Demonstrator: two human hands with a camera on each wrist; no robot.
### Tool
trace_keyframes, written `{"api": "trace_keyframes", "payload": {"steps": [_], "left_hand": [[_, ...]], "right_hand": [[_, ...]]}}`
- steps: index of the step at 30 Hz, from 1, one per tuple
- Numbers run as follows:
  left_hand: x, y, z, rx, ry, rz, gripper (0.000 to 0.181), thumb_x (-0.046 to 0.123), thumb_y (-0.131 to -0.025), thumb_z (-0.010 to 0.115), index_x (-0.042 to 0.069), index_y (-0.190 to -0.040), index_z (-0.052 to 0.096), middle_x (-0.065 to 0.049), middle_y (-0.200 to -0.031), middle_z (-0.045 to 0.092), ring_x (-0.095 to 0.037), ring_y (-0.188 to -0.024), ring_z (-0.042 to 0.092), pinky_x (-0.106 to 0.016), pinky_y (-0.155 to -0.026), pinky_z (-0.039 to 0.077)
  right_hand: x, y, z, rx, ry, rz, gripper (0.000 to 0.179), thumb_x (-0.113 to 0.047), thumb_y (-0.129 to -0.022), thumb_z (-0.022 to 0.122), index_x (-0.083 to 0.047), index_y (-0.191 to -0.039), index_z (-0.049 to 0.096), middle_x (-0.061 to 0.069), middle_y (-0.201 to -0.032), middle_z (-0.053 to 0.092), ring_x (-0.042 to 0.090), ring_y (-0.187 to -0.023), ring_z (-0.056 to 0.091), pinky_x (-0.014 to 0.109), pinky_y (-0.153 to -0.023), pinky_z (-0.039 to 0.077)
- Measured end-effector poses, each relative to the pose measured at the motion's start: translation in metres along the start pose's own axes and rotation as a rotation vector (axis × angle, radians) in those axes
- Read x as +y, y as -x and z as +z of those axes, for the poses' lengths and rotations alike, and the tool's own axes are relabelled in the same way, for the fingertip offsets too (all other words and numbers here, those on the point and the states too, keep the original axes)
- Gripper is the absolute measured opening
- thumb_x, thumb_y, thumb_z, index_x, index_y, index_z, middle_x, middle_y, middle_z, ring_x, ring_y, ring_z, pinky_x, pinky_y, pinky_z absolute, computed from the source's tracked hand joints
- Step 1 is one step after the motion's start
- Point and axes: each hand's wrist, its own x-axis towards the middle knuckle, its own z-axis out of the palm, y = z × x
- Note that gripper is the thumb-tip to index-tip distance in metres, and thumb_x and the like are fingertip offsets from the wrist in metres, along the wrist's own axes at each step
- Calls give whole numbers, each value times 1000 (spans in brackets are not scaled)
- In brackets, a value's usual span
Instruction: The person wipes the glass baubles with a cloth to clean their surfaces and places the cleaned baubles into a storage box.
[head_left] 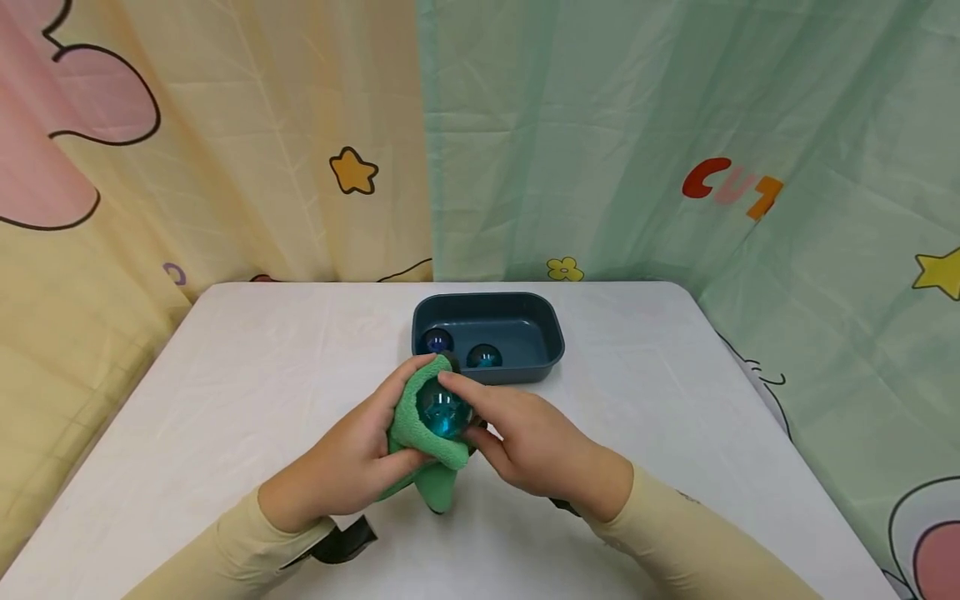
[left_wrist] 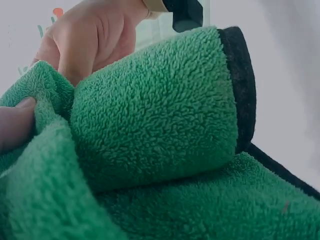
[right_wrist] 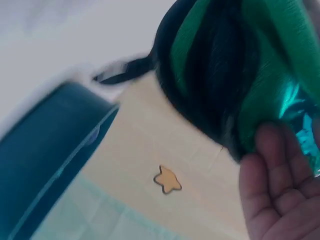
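Observation:
A teal glass ball (head_left: 442, 408) sits wrapped in a fuzzy green cloth (head_left: 408, 425) with dark edging. The left hand (head_left: 352, 454) grips the cloth around the ball, thumb across its near side. From the right, the right hand (head_left: 532, 433) pinches the ball between thumb and fingers. In the left wrist view the folded cloth (left_wrist: 155, 110) fills most of the picture and hides the ball. The right wrist view shows the ball (right_wrist: 305, 132) shining beside the right hand's fingers (right_wrist: 272, 185), with the cloth (right_wrist: 260, 100) around it.
Just beyond the hands stands a dark blue rectangular tub (head_left: 525, 375). Inside it lie a dark blue ball (head_left: 437, 340) and a teal ball (head_left: 484, 356). A white cloth covers the table (head_left: 285, 350), and printed curtains (head_left: 615, 125) hang behind and beside it.

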Motion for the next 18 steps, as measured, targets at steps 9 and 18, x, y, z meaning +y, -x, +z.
{"api": "trace_keyframes", "payload": {"steps": [9, 18], "left_hand": [[1, 2, 3, -19, -85, -9, 84, 13, -100, 73, 20, -166, 21, -4, -154, 50, -14, -131, 56, -23, -113, 45], [-2, 0, 4, 9, 11, -2, 87, 4, -98, 72, 19, -167, 21, -5, -149, 55, -15, -125, 61, -24, -108, 49]], "right_hand": [[0, 0, 0, -52, -31, 135, 49, -35, -104, 67, 3, -131, 55, 1, -88, 70, 6, -73, 64, 21, -68, 55], [-2, 0, 2, 16, -213, 171, 56, -31, -107, 64, 0, -148, 43, 2, -100, 74, 8, -87, 70, 24, -73, 58]]}}
